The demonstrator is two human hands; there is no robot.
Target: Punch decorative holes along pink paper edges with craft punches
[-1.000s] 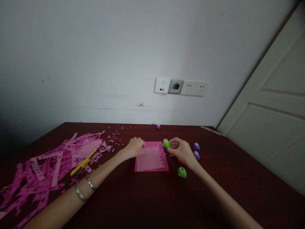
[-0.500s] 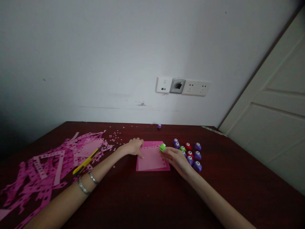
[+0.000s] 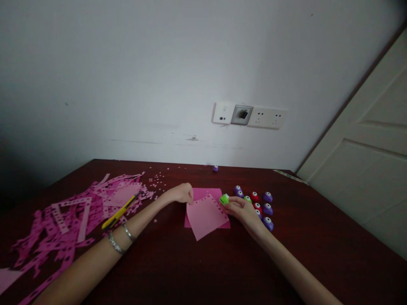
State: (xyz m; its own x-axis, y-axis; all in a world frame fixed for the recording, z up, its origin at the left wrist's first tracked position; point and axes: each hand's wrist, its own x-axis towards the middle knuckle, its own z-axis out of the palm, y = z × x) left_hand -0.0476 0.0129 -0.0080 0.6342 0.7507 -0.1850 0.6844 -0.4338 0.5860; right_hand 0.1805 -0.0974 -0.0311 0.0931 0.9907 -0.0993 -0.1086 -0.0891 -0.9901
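Observation:
A light pink paper sheet (image 3: 206,217), with small punched holes along two edges, lies turned at an angle over a darker pink stack of paper (image 3: 203,193). My left hand (image 3: 183,193) pinches the light sheet at its left corner. In my right hand (image 3: 239,207) is a green craft punch (image 3: 224,199), held in the fingertips at the sheet's upper right edge. Whether the paper sits inside the punch's slot I cannot tell. Behind that hand stand several more punches, among them a red punch (image 3: 255,196) and a purple punch (image 3: 268,223).
Punched pink paper strips (image 3: 63,228) heap up on the left of the dark table (image 3: 203,271). A yellow utility knife (image 3: 119,213) lies on them, with tiny cut-outs nearby. One purple punch (image 3: 215,168) stands by the wall. Sockets (image 3: 267,117) are on the wall.
The light sheet has turned, its lower corner now sticking out past the stack. My left hand has closed on its corner. My right hand brought the green punch to the paper and tilted it.

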